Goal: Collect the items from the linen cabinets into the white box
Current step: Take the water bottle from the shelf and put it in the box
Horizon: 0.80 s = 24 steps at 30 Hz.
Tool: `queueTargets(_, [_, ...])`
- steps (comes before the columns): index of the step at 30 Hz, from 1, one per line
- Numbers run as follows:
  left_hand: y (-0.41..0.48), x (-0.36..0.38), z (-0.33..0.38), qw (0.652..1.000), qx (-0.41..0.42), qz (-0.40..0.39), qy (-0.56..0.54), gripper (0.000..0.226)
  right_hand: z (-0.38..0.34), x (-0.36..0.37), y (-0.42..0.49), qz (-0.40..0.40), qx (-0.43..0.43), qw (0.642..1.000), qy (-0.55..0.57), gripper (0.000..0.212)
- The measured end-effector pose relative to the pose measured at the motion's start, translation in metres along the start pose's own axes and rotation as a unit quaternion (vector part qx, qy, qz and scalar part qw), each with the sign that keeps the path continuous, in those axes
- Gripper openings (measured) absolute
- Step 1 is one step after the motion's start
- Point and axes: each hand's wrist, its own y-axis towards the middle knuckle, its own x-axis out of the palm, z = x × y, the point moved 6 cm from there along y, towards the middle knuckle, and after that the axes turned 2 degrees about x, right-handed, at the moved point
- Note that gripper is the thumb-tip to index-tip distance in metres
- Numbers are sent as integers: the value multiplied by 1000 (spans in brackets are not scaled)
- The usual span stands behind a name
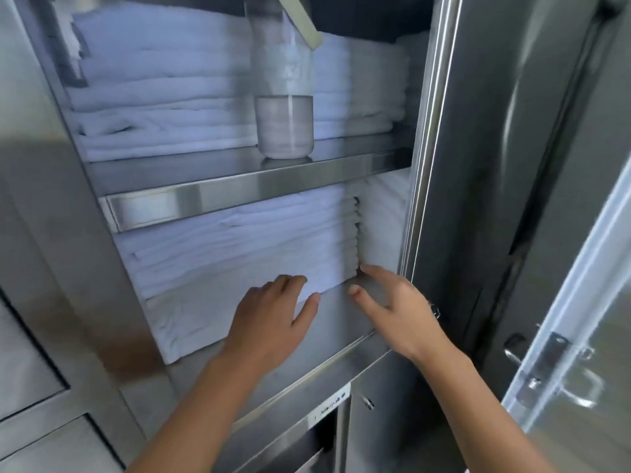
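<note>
The left hand [269, 319] pinches the lower linen stack [239, 247]; the right hand [397, 310], fingers straight, hovers beside it.

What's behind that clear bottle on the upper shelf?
Stacks of folded white linen fill the upper shelf behind the bottle. The bottle covers the spot where the left and right stacks meet, so that is hidden.
</note>
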Motion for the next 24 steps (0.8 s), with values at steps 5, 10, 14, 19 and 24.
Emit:
queueTargets(5, [11,-35,19,997,22,60,-39,46,-21,-42,2,46,-12,999,-20,55])
queueTargets(10, [28,-81,47,991,51,112,-57,43,-53,-93,11,92,-60,994,-10,56])
queueTargets(14, [42,-124,61,984,70,160,-31,44,-74,-125,19,109,-88,990,-3,54])
queueTargets(19, [51,-159,63,980,66,185,11,50,-92,-138,26,110,-118,987,6,63])
queueTargets(24, [50,-174,58,981,63,183,26,43,-99,-133,31,91,-134,986,33,78])
